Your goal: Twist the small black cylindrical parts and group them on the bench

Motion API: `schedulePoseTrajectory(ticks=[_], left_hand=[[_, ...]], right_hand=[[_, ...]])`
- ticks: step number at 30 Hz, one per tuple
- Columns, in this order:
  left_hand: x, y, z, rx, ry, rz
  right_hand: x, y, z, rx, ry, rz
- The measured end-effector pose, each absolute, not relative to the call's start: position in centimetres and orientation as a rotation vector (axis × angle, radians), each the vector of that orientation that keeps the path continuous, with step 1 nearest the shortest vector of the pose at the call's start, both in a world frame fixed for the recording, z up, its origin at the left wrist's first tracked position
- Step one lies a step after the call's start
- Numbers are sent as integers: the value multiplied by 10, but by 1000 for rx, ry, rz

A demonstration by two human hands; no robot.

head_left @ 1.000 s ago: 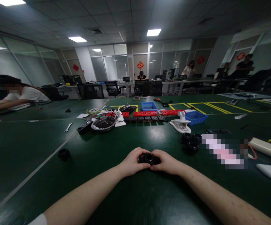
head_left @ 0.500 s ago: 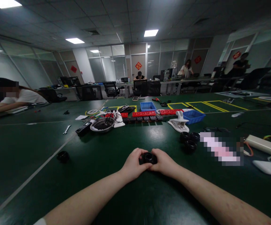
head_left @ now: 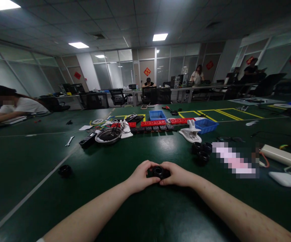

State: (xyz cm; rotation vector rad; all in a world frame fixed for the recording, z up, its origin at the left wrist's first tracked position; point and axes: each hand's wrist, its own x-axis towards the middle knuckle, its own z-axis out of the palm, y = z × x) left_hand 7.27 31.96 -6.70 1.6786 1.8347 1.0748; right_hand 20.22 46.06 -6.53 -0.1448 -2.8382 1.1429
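Our left hand (head_left: 140,177) and right hand (head_left: 177,174) grip one glossy black round part (head_left: 158,174) with a central hole, above the smooth green tabletop (head_left: 105,164). Three round black pieces (head_left: 202,160) cluster right; one lone black piece (head_left: 65,171) sits left, near a pale straight line (head_left: 37,188). Open green surface separates us from both.

From my remote seat I see the glossy black part (head_left: 158,171), its round opening facing upward. It is held left of the white clip stand (head_left: 191,134), nearer my camera.
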Motion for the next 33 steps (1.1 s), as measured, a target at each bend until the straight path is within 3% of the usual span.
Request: schedulePoseTrajectory(ticks=[23, 33], left_hand=[[76, 320, -67, 1663, 1869, 1089], [86, 321, -71, 1466, 2060, 1159]], right_hand=[[201, 459, -67, -290, -2811, 1186], [196, 444, -74, -534, -2811, 767]])
